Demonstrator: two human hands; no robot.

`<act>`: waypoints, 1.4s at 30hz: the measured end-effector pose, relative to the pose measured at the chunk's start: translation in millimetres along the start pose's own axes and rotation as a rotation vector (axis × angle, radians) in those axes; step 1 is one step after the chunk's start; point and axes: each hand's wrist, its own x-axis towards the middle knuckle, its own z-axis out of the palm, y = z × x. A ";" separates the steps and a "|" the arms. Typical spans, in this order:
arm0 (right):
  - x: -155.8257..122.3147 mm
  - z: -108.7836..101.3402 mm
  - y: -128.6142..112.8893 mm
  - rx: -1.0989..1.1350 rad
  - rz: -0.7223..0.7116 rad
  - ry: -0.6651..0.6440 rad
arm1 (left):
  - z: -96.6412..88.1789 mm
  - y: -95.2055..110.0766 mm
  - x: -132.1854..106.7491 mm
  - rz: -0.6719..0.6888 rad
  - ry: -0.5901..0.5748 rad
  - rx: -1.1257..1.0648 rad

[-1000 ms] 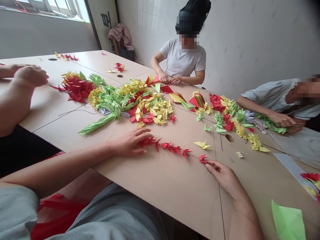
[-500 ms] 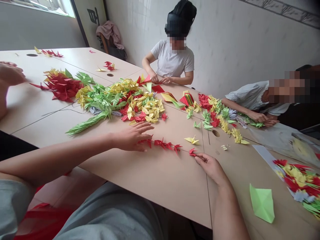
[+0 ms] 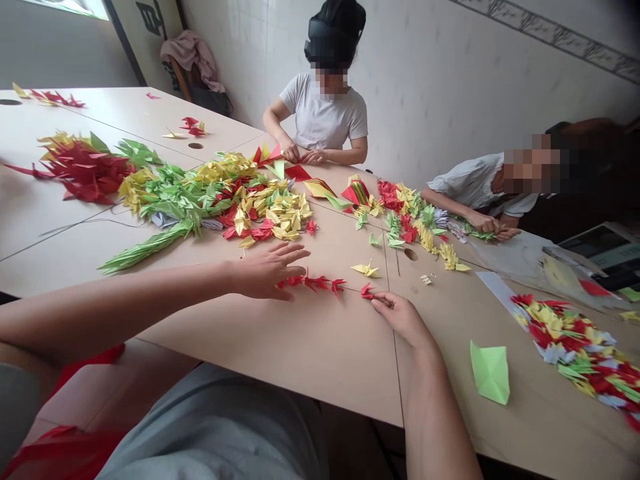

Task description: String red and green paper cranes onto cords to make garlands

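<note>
Looked down through the head view. Found a broad bare stretch of the surface [image 3: 310, 353] between the hands and its near edge, that edge slanting across just above the lap. Saw the far side crowded: a heap of paper cranes [image 3: 225, 193] close behind the left hand [image 3: 267, 269], a lone yellow crane [image 3: 366, 269] just beyond the right hand [image 3: 400, 312], and a green folded sheet [image 3: 490, 370] well apart to the right. Noted a seam between boards passing under the right hand. Saw the string of red cranes [image 3: 315, 283] lying flat between both hands, long axis left to right, right end a little nearer the edge. Found the left hand palm down, fingers spread wide, resting on the string's left end. Found the right hand's fingertips pinched narrow on the string's right end, at the last red crane.
</note>
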 end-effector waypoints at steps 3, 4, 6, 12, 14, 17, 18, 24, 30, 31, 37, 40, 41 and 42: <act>0.4 0.7 1.2 -0.001 -0.008 0.004 | 3.3 3.5 8.3 0.031 -0.009 0.006; 0.7 1.0 1.9 0.003 -0.004 0.006 | 4.4 4.6 10.7 0.040 -0.017 0.014; 1.3 1.4 3.1 0.025 -0.006 0.001 | 6.4 6.2 14.2 0.053 -0.037 0.037; 1.2 1.8 2.3 0.072 -0.019 -0.011 | 12.0 8.4 25.4 0.070 -0.020 0.021; 1.1 2.1 2.4 0.079 -0.018 -0.005 | 15.0 9.2 30.9 0.079 -0.034 0.016; 1.3 2.6 2.7 0.106 -0.021 -0.002 | 18.8 11.0 38.2 0.096 -0.050 0.004; 1.3 2.7 2.5 0.111 -0.019 -0.002 | 19.5 11.9 40.6 0.104 -0.049 0.002; 0.1 2.0 -2.6 0.070 -0.014 0.000 | 22.5 18.5 58.4 0.156 -0.068 0.051; -1.3 2.1 -6.6 0.050 0.021 0.035 | 27.5 23.2 71.8 0.195 -0.064 0.053; -1.5 2.5 -7.8 0.053 0.013 0.033 | 27.9 26.3 74.8 0.208 -0.052 0.049; 0.8 9.1 -11.5 0.089 -0.073 0.033 | 39.0 55.2 106.2 0.278 -0.002 0.011; 4.5 12.1 -6.4 0.096 -0.088 0.059 | 46.7 61.1 115.2 0.262 0.016 0.008; 5.6 12.6 -4.3 0.100 -0.090 0.069 | 47.8 60.5 115.0 0.249 0.009 0.011; 6.5 12.7 -2.4 0.105 -0.093 0.078 | 47.9 58.9 113.2 0.234 -0.007 0.016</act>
